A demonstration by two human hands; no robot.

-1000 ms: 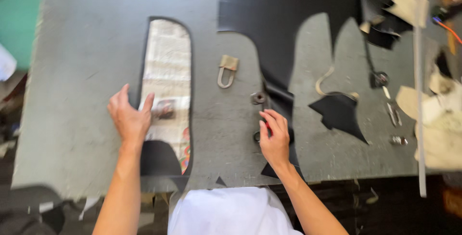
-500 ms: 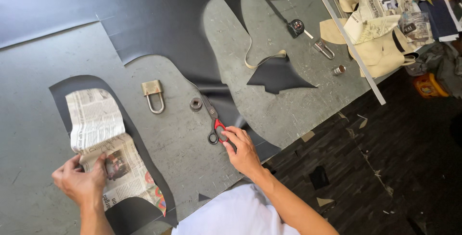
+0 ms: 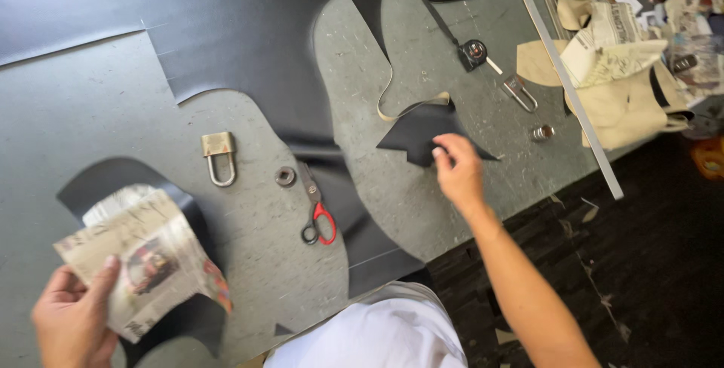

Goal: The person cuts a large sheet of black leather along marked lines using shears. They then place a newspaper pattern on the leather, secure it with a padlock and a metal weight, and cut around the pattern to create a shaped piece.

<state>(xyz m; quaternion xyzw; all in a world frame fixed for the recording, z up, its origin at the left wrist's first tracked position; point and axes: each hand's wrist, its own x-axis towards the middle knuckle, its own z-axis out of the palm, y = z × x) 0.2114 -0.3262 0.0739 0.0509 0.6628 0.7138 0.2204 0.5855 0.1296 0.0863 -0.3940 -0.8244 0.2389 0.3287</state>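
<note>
Head view: left hand (image 3: 72, 319), at 8 o'clock, fingers gripping a folded newspaper pattern (image 3: 143, 262). Right hand (image 3: 458, 168), fingers curled loosely, touches a black offcut (image 3: 418, 136) at 2 o'clock, having released the red-handled scissors (image 3: 315, 210), which now lie at centre. No containers shown.

Left hand (image 3: 68, 323) holding newspaper piece (image 3: 143, 262), right hand (image 3: 458, 172) touching black scrap (image 3: 415, 136), scissors (image 3: 315, 213) on grey worktop (image 3: 75, 104)
</note>
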